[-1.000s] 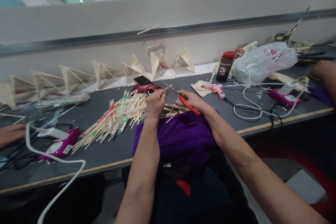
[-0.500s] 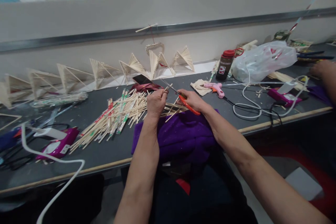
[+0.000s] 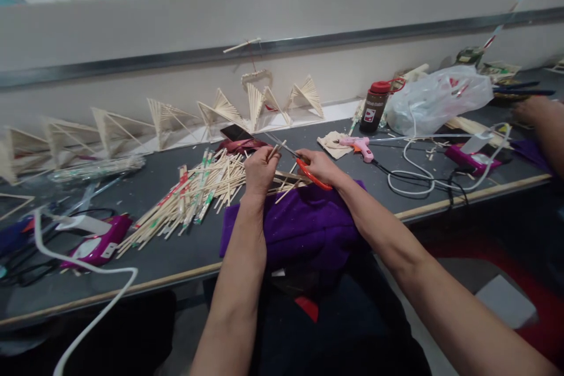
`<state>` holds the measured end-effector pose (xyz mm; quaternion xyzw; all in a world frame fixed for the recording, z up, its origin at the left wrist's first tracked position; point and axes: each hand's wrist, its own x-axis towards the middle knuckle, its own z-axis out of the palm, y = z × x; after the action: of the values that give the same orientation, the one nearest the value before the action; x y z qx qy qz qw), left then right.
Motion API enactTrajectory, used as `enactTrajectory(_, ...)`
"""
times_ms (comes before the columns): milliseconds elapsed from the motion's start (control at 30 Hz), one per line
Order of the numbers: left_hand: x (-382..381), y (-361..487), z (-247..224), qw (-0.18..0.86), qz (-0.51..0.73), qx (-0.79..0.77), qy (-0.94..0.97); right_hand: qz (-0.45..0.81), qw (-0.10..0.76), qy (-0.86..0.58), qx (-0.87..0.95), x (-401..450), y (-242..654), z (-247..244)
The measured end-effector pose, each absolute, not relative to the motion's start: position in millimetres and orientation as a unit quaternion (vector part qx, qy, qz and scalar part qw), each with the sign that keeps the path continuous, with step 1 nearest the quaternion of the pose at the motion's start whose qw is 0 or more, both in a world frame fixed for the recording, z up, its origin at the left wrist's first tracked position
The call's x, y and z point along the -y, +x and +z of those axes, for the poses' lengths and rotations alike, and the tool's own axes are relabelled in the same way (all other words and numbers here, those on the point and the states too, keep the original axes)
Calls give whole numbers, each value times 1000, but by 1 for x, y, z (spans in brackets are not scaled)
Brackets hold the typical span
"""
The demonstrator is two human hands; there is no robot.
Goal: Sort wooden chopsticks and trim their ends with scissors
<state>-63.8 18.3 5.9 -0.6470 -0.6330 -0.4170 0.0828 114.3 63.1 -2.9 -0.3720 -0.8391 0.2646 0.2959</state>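
Left forearm (image 3: 240, 270) and right forearm (image 3: 405, 247) are bare and extend over the front edge of the counter (image 3: 176, 278), converging forward. Left hand (image 3: 261, 169) is closed, fingers curled. Right hand (image 3: 321, 166) is near it, not touching, fingers bent and partly hidden.

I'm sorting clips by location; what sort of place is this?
Probably a craft workshop: a pink glue gun lies on the long bench, fan-shaped stick models stand along the wall, and the right hand holds orange-handled scissors.
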Motion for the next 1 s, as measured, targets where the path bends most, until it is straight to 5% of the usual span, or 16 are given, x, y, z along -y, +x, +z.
enactTrajectory(1000, -14, -67, 8, 86, -385, 613, -684, 294, 284, -361, 838, -59, 116, 3)
